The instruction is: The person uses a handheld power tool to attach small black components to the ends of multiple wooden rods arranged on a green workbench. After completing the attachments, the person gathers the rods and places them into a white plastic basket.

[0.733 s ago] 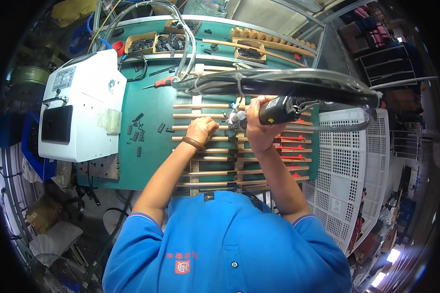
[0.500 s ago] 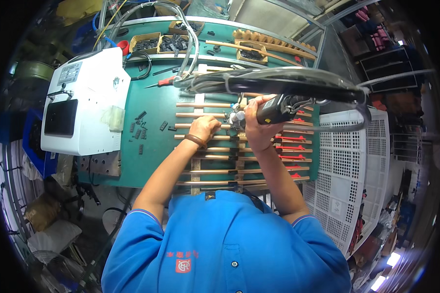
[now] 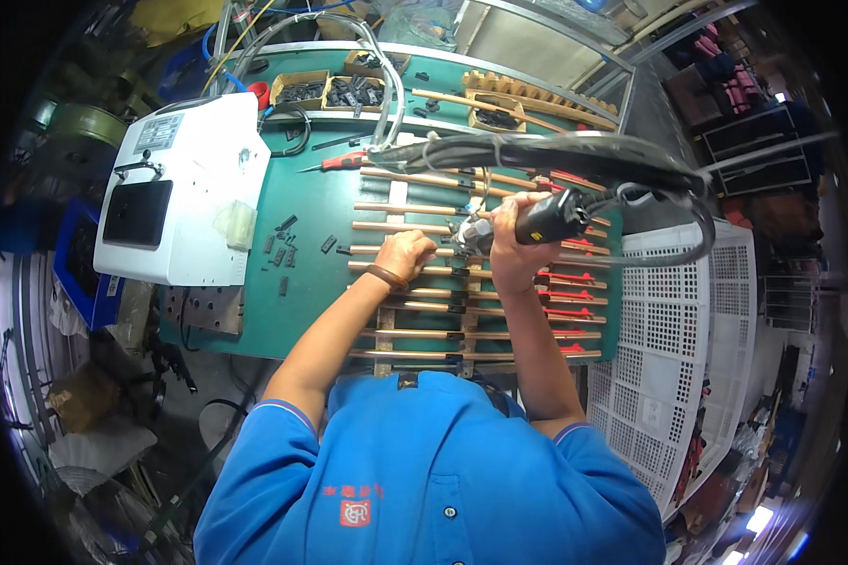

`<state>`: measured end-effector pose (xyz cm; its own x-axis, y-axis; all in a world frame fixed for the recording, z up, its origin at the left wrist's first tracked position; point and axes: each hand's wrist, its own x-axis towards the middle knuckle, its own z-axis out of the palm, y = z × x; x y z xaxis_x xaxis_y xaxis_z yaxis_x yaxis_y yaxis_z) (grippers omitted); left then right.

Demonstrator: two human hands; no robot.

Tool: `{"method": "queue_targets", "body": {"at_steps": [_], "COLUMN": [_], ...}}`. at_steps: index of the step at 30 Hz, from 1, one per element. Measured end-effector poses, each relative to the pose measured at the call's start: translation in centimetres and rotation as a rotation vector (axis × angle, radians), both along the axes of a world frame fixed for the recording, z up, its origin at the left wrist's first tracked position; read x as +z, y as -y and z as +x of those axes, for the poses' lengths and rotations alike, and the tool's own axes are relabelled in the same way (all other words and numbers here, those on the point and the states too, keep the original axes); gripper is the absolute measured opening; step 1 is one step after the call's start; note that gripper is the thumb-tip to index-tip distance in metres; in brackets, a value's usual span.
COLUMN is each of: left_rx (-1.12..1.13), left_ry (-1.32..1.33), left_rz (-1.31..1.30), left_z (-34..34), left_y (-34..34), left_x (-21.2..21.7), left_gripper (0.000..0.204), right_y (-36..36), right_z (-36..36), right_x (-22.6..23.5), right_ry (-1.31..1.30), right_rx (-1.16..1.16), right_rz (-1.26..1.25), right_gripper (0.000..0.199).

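Two hands: both are over the row of wooden sticks (image 3: 462, 282) on the green mat (image 3: 316, 301).
Landmark: the green mat, and every place below is told from it.
Right hand (image 3: 511, 247): it is over the middle of the mat, with its fingers curled tight around a black power tool (image 3: 546, 218).
Tool tip: it points left and down at one stick, close to the left hand. I cannot tell if it touches the wood.
Left hand (image 3: 407, 254): it lies just left of the tool tip, pressing down on the sticks. Its fingers are bent and close together. I cannot tell if they pinch a small part.
Sticks: they lie side by side across the right half of the mat, with red ends (image 3: 561, 306) near its right edge.
Hose bundle (image 3: 556, 151): thick grey hoses hang over the far part of the mat and lead to the tool.
White machine (image 3: 184, 188): it sits on the left edge of the mat.
Small black bits (image 3: 283, 250): they lie loose on the mat, between the machine and the sticks.
White crate (image 3: 669, 339): it stands just past the right edge of the mat.
How to do it well: I think the left hand should keep the stick flat and still, with fingers clear of the tip. The right hand should hold the tool straight and push gently, so it does not slip.
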<state>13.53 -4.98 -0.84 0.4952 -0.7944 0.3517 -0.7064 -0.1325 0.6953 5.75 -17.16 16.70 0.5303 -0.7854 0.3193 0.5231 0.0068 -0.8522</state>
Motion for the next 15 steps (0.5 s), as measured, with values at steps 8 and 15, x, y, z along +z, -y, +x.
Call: {"method": "queue_targets", "body": {"at_steps": [8,15], "left_rx": [0.000,-0.009], "left_ry": [-0.001,0.014], "left_rz": [-0.009,0.007], "left_z": [-0.1,0.0], "left_y": [-0.3,0.0], "left_x": [0.1,0.3], "left_gripper": [0.011,0.012], "right_y": [-0.8,-0.2], "right_z": [-0.2,0.4], "right_x": [0.1,-0.2], "right_ry": [-0.098,-0.044], "right_rx": [-0.086,-0.054], "right_rz": [-0.287,-0.291], "right_gripper": [0.023,0.022]}}
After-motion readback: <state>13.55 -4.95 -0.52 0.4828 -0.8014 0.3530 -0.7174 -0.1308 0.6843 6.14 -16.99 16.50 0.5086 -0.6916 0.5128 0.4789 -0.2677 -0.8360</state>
